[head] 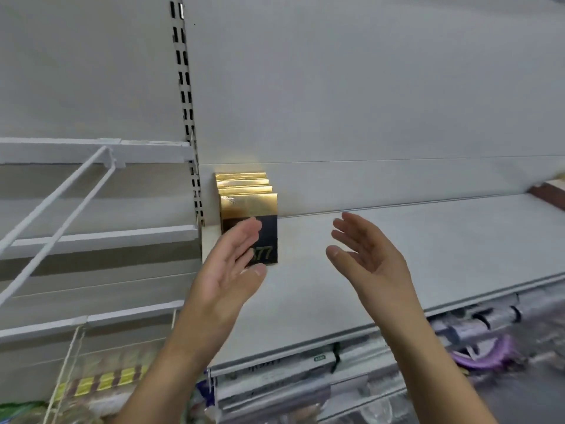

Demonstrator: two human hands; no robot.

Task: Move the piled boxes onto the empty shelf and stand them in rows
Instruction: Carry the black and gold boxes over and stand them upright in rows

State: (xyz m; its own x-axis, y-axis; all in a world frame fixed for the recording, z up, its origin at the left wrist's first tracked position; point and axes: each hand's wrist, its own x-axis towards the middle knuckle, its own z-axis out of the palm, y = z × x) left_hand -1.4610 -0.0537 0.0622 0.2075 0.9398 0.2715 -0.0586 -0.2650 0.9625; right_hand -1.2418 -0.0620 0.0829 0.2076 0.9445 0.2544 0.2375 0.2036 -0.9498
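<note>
Several gold-and-black boxes [249, 206] stand upright in one row at the far left end of the grey shelf [397, 255], against the back panel. The front box shows gold digits on its black lower half. My left hand [227, 270] hovers in front of that box with straight fingers, palm turned right, partly covering its face; whether it touches the box I cannot tell. My right hand [367, 258] is held over the bare shelf to the right of the row, fingers straight, palm facing left. Neither hand holds anything.
A slotted upright [186, 96] separates this bay from the white shelves [97, 237] and a slanted white rod [58, 215] on the left. Brown boxes [550, 191] lie at the shelf's far right end. Packaged goods and a purple item [486, 356] fill the shelf below.
</note>
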